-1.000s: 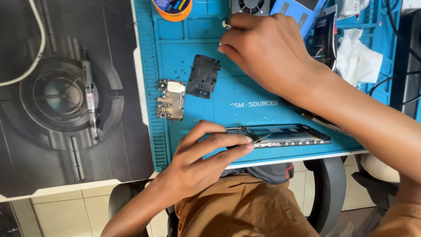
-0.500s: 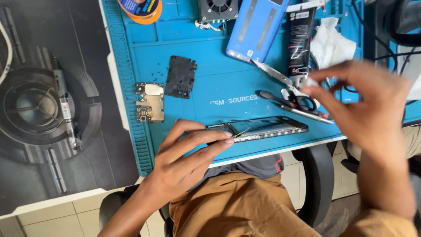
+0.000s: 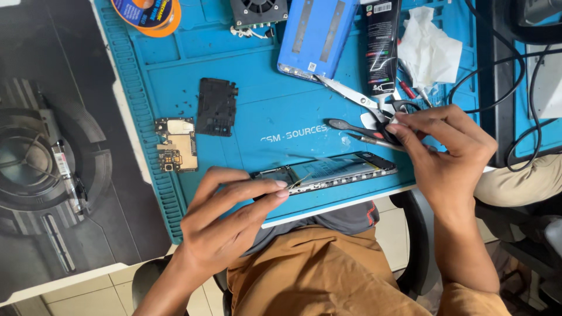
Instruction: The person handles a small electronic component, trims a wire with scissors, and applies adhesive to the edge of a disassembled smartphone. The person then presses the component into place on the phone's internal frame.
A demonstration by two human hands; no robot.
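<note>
Nearest, the left hand (image 3: 228, 225) stays pinched on the near end of the opened phone frame (image 3: 328, 171), fingers together on its edge, at the blue mat's (image 3: 263, 117) front. The right hand (image 3: 448, 155) has swung back from the mat's far side and now closes its fingers on the tweezers (image 3: 366, 133) just beyond the frame, beside the scissors (image 3: 351, 96). Farther off lie the circuit board (image 3: 175, 144) and black cover (image 3: 216, 106).

Left hand (image 3: 225, 216) lies palm-down, fingers extended and pinched together; right hand (image 3: 451, 155) curls, fingertips pinching, wrist bent.
</note>
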